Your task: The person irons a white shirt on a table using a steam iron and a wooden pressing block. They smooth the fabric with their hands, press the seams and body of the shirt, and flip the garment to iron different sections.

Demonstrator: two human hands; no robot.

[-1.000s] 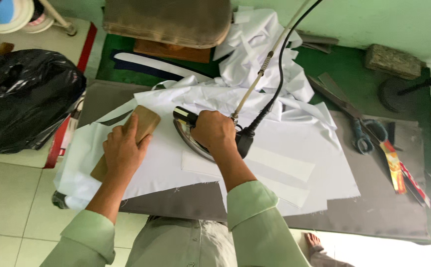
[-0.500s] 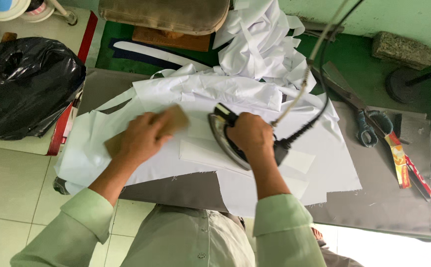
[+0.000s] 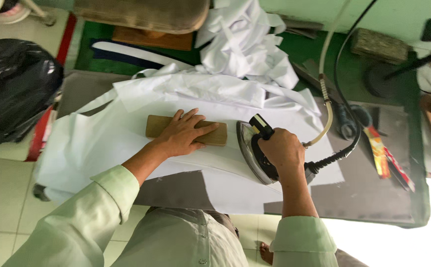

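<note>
My left hand (image 3: 182,132) lies flat, fingers spread, on a brown wooden block (image 3: 157,126) that rests on white cloth (image 3: 92,143) spread over the grey ironing table (image 3: 373,193). My right hand (image 3: 282,151) grips the black handle of a steam iron (image 3: 253,157), which stands on the white cloth just right of the block. A cream hose (image 3: 328,106) and a black cable (image 3: 346,143) run from the iron's rear up toward the far side.
A heap of white cloth (image 3: 245,44) lies at the table's far side. A black plastic bag (image 3: 13,89) sits at the left. Scissors (image 3: 348,123) and a coloured ruler (image 3: 386,158) lie to the right. A padded brown cushion (image 3: 141,15) is at the top.
The wooden block has turned to lie level under my left hand. The iron in my right hand has shifted a little to the right along the cloth.
</note>
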